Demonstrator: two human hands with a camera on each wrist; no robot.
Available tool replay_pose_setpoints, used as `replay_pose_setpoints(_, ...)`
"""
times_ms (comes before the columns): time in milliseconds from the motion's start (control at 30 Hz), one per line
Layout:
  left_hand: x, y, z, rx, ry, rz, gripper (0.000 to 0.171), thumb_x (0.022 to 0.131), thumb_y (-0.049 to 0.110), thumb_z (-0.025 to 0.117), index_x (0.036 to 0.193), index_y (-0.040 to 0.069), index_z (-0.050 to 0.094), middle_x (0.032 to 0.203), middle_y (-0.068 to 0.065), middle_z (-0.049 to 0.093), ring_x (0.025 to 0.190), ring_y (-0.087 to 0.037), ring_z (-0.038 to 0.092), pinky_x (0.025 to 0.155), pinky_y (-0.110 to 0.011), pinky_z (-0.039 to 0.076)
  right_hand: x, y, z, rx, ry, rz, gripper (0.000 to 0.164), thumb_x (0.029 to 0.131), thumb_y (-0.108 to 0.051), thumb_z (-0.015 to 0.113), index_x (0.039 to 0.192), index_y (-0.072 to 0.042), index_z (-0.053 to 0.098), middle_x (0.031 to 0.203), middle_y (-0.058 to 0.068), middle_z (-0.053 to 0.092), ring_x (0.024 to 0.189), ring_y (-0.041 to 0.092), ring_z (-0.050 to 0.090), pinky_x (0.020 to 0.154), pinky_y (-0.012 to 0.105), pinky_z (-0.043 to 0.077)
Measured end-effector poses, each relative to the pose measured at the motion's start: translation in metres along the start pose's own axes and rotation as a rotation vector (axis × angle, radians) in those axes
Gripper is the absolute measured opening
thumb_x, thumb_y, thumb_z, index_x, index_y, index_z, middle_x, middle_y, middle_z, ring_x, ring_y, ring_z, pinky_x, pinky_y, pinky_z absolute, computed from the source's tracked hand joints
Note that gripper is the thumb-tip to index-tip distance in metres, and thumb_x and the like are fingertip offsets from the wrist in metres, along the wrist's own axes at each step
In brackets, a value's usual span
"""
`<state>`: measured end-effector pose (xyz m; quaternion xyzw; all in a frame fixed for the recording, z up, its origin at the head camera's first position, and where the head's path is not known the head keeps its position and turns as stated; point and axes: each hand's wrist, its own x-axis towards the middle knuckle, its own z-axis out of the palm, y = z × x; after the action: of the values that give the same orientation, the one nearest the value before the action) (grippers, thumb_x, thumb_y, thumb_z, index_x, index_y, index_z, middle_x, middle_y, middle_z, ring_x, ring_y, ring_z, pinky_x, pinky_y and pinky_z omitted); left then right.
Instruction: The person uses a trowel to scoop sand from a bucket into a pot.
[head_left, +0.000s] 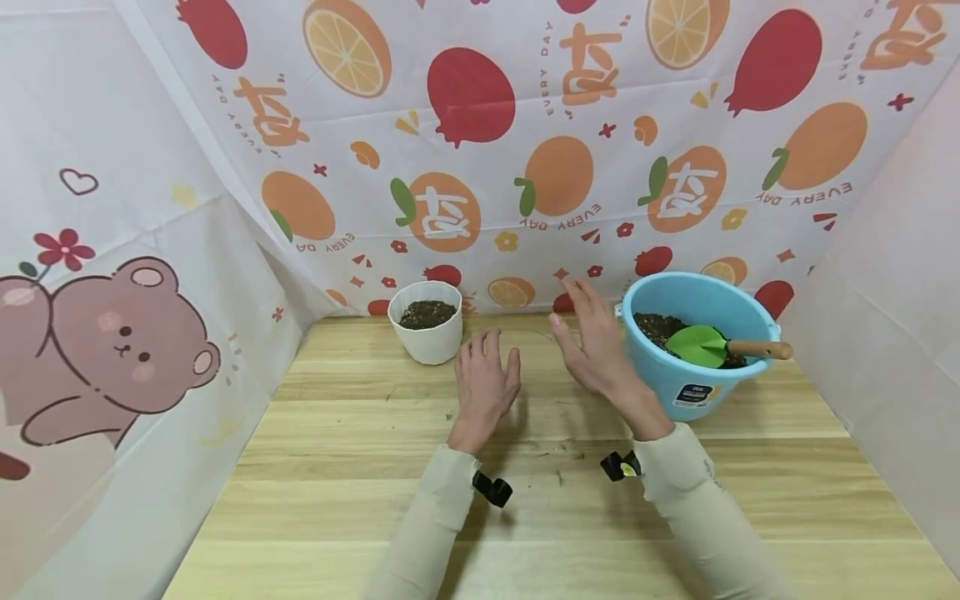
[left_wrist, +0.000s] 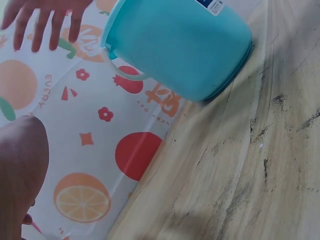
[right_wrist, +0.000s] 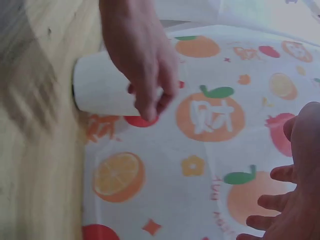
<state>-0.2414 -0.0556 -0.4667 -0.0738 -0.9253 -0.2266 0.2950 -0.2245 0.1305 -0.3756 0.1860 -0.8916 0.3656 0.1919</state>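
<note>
My left hand (head_left: 483, 383) hovers over the table just right of a white plant pot (head_left: 429, 340), its fingers loosely bent and holding nothing. Dark soil (head_left: 427, 314) fills much of the pot. My right hand (head_left: 597, 346) is raised at the left side of a light blue bucket (head_left: 667, 379), fingers extended and nothing in them. Inside the bucket is more dark soil, and on it lies a green trowel (head_left: 697, 346) whose wooden handle (head_left: 759, 349) sticks out over the right rim. In the right wrist view, the left hand (right_wrist: 142, 60) partly covers the pot (right_wrist: 102, 87).
Small crumbs of soil (head_left: 558, 477) and dark marks are scattered on the wooden table (head_left: 345, 500). A fruit-printed cloth (head_left: 480, 208) hangs along the back edge, and a bear-printed cloth (head_left: 135, 342) stands at the left. A pale cloth (head_left: 892, 250) borders the right side.
</note>
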Motion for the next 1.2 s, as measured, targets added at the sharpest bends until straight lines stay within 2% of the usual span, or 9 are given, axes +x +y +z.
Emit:
replay_pose_setpoints(267, -0.001, -0.009, -0.012, -0.025, 0.026, -0.004, 0.043, 0.100, 0.036, 0.055, 0.131, 0.006, 0.059, 0.125, -0.020, 0.064, 0.116, -0.041, 0.059, 0.094, -0.057, 0.051, -0.002, 0.002, -0.038, -0.004, 0.030, -0.028, 0.059, 0.107, -0.038, 0.042, 0.158, -0.012, 0.032, 0.165, 0.019, 0.028, 0.153, 0.043, 0.024, 0.122, 0.070, 0.017)
replay_pose_setpoints(567, -0.001, -0.026, -0.023, -0.021, 0.078, 0.017, 0.040, 0.098, 0.033, 0.058, 0.126, 0.004, 0.061, 0.115, -0.019, 0.067, 0.102, -0.041, 0.063, 0.085, -0.054, 0.053, -0.009, 0.020, -0.081, -0.110, 0.022, -0.025, 0.059, 0.107, -0.033, 0.046, 0.158, -0.008, 0.031, 0.164, 0.024, 0.027, 0.150, 0.048, 0.026, 0.119, 0.072, 0.021)
replay_pose_setpoints(767, 0.000, -0.037, -0.031, -0.021, 0.100, -0.001, 0.038, 0.098, 0.031, 0.059, 0.123, 0.003, 0.062, 0.114, -0.020, 0.067, 0.101, -0.042, 0.063, 0.086, -0.055, 0.052, -0.010, 0.030, -0.108, -0.118, -0.040, 0.023, 0.060, 0.108, -0.035, 0.044, 0.158, -0.006, 0.030, 0.165, 0.024, 0.023, 0.153, 0.048, 0.020, 0.118, 0.074, 0.019)
replay_pose_setpoints(867, -0.001, -0.043, -0.036, -0.022, 0.096, -0.009, 0.036, 0.097, 0.030, 0.060, 0.121, 0.003, 0.062, 0.112, -0.019, 0.067, 0.099, -0.042, 0.063, 0.085, -0.054, 0.052, -0.013, 0.036, -0.119, -0.122, -0.041, 0.052, 0.060, 0.107, -0.035, 0.043, 0.158, -0.007, 0.030, 0.165, 0.025, 0.023, 0.152, 0.050, 0.019, 0.116, 0.077, 0.019)
replay_pose_setpoints(1033, -0.001, -0.054, -0.041, -0.018, 0.113, -0.032, 0.034, 0.096, 0.028, 0.063, 0.119, 0.002, 0.064, 0.111, -0.019, 0.068, 0.097, -0.042, 0.063, 0.083, -0.054, 0.053, -0.018, 0.051, -0.135, -0.184, 0.000, 0.043, 0.059, 0.106, -0.033, 0.046, 0.157, -0.007, 0.034, 0.160, 0.028, 0.032, 0.146, 0.055, 0.028, 0.111, 0.081, 0.022)
replay_pose_setpoints(1200, 0.000, -0.065, -0.045, -0.011, 0.095, -0.062, 0.035, 0.096, 0.028, 0.062, 0.121, 0.002, 0.063, 0.113, -0.021, 0.068, 0.101, -0.043, 0.064, 0.083, -0.057, 0.053, -0.021, 0.064, -0.150, -0.226, 0.029, 0.019, 0.056, 0.105, -0.028, 0.049, 0.153, -0.002, 0.039, 0.152, 0.029, 0.041, 0.136, 0.057, 0.037, 0.104, 0.082, 0.027)
